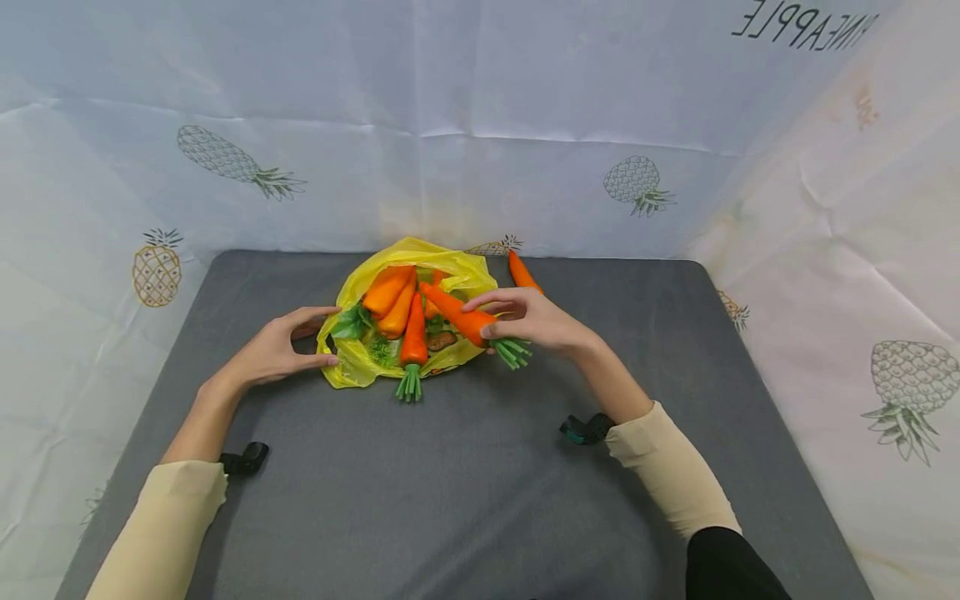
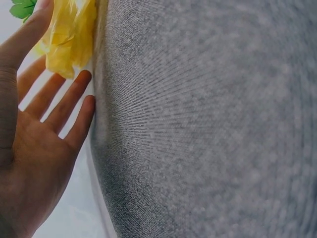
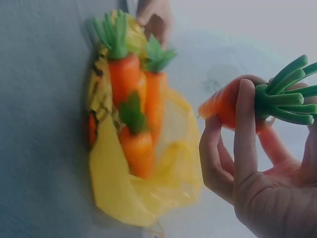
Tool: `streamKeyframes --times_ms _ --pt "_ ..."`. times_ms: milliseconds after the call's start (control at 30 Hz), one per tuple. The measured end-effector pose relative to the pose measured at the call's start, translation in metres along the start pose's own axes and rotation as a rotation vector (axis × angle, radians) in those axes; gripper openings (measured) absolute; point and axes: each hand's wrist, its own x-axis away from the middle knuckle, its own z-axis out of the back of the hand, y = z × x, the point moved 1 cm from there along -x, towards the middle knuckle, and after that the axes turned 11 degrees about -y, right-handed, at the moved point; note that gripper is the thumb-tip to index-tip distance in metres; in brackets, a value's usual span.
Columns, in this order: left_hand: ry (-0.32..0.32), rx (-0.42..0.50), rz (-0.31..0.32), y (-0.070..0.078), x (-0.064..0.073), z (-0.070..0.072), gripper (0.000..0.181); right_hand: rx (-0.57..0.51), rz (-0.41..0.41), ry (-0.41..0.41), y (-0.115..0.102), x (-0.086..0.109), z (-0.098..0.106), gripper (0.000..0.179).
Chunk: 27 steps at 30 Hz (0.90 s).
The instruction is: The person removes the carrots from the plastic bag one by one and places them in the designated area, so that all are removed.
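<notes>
A yellow plastic bag (image 1: 408, 248) lies spread at the far side of the table with its mouth facing up. Inside and on it are several orange carrots (image 1: 414, 335), one with its green stalks over the near rim. My right hand (image 1: 542, 321) pinches another carrot (image 3: 233, 101) near its leafy end, its tip pointing left above the bag. At the bag's left edge is my left hand (image 1: 272, 354), fingers extended and thumb apart, close against the yellow plastic (image 2: 69, 39). What lies deeper in the bag is partly hidden.
One more carrot (image 1: 522, 271) lies behind my right hand near the table's far edge. The grey table (image 1: 450, 483) meets a pineapple-print curtain (image 1: 480, 100) at the back and sides. A small brown item (image 1: 441, 340) shows among the bag's contents.
</notes>
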Motion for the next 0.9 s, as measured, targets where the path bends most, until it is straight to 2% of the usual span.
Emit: streamKeyframes --times_ms 167,267,400,567,700,900 --pt "-0.01 -0.001 0.002 0.003 0.001 0.0 0.074 -0.06 0.029 0.055 -0.001 0.013 0.016 0.039" --pt "-0.012 -0.002 0.006 0.004 0.002 0.0 0.073 -0.134 0.064 0.092 0.002 0.021 0.029 0.04" --pt "0.002 -0.01 0.006 0.001 0.003 -0.001 0.074 -0.203 0.088 0.164 0.008 0.03 0.047 0.041" --pt "0.016 -0.017 0.0 -0.017 0.0 -0.005 0.076 -0.196 0.028 0.261 0.021 0.041 0.065 0.043" --pt "0.015 -0.035 -0.005 -0.034 -0.005 -0.008 0.077 -0.232 -0.021 0.312 0.036 0.048 0.078 0.044" --pt "-0.001 -0.043 -0.006 -0.041 -0.008 -0.008 0.078 -0.29 -0.097 0.349 0.062 0.057 0.094 0.046"
